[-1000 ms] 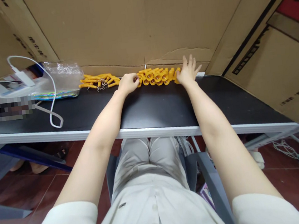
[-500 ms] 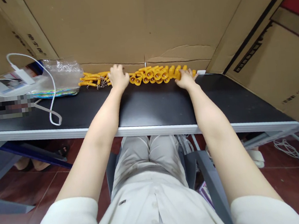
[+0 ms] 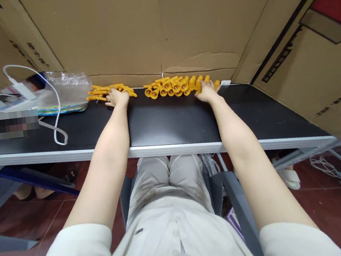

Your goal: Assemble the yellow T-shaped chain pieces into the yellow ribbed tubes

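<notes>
Slim yellow pieces lie in a loose pile at the back of the black table. My left hand rests over this pile, its fingers apart and pointing left, covering part of it. To the right is a stacked row of yellow horn-shaped pieces, their round open ends facing me. At the row's right end, my right hand curls its fingers around some of these yellow pieces. The fingertips there are partly hidden. A narrow gap separates the two yellow groups.
Cardboard panels wall the back and sides of the black tabletop. At the left are a clear plastic bag, a white cable and a blurred-out item. A small white tab sits near the right hand.
My left hand has moved left, off the spot beside the horn-shaped row and onto the loose pile. It now covers metal coils seen earlier. My right hand stays at the row's right end.
</notes>
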Demonstrator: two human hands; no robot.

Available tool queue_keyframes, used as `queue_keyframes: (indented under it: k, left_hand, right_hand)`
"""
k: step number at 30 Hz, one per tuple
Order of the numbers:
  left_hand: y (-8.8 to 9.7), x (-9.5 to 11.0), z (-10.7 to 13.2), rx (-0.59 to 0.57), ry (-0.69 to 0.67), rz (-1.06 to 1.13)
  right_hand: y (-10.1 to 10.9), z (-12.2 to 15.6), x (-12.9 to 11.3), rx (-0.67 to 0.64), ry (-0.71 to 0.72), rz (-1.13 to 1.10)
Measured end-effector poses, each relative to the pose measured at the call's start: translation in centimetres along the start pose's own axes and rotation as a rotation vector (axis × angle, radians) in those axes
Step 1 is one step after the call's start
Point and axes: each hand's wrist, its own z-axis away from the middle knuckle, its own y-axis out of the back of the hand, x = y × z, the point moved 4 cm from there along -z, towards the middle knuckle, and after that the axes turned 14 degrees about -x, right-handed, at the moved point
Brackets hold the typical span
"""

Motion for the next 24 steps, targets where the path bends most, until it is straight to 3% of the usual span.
queue_keyframes:
  k: [12, 24]
  left_hand:
    - [0.0, -0.3, -1.0, 0.026, -0.031, 0.072]
    - [1.1, 1.7, 0.1, 0.142, -0.200, 0.084]
  right_hand:
    - [-0.1, 0.0, 0.0, 0.003, 0.014, -0.019]
    - [0.2, 0.6, -0.3, -0.002, 0.022, -0.075]
